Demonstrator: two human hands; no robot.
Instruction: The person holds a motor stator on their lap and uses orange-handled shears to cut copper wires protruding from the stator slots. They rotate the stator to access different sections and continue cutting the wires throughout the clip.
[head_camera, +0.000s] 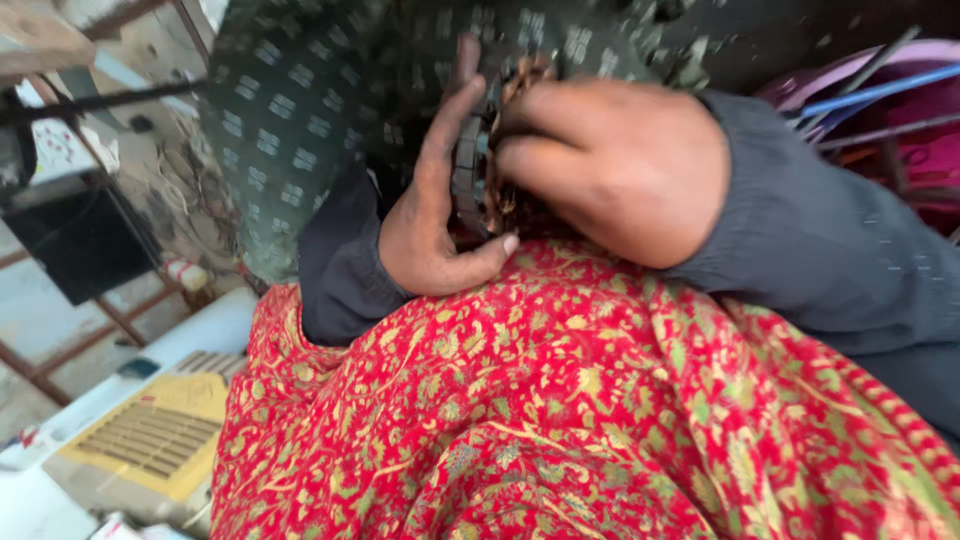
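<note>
My left hand (428, 215) and my right hand (620, 165) meet at the top middle, both closed around a dark ribbed metal ring with copper-coloured wire windings (478, 165). The left palm cups its left side with the thumb underneath. From the right, my other hand's fingers curl over the windings. Most of the ring is hidden between the hands. Both arms wear dark grey sleeves. The hands rest just above a red cloth with a gold and green floral pattern (570, 410) that fills the lower frame.
A dark green cloth with pale square motifs (300, 110) hangs behind the hands. At lower left lies a yellowed vented plastic panel (150, 435). A black box (80, 240) and a rusty metal frame stand at the left. Pink and blue items (900, 110) are at upper right.
</note>
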